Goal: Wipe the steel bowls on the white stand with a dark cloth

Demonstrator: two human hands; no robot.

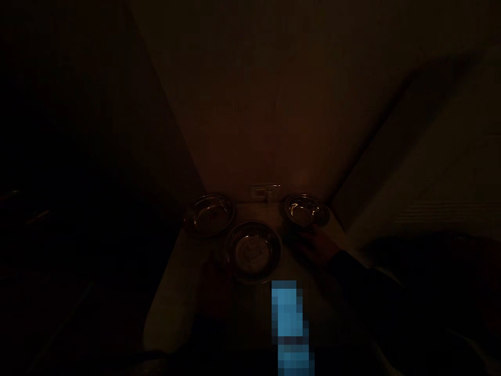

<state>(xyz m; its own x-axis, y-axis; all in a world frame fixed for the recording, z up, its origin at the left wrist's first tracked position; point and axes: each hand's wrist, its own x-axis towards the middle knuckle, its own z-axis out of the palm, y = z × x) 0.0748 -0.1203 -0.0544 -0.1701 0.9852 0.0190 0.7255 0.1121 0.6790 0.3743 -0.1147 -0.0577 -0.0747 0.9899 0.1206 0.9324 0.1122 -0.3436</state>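
Note:
The scene is very dark. Three shiny round metal dishes rest on a pale tabletop: a middle dish (pixel 253 279), a left dish (pixel 211 211) behind it, and a right dish (pixel 303 211) near the wall. My right hand (pixel 319 246) reaches in from the right, just in front of the right dish. A dark patch lies at its fingertips; whether that is an object or shadow is unclear. My left hand (pixel 215 282) is a dim shape beside the left rim of the middle dish, its fingers lost in darkness.
Behind the tabletop (pixel 168 303) rises a wall with a socket plate (pixel 265 191) low down. A slanting dark panel (pixel 391 136) stands at right. A blue pixelated patch (pixel 289 313) covers part of the front. The left side is nearly black.

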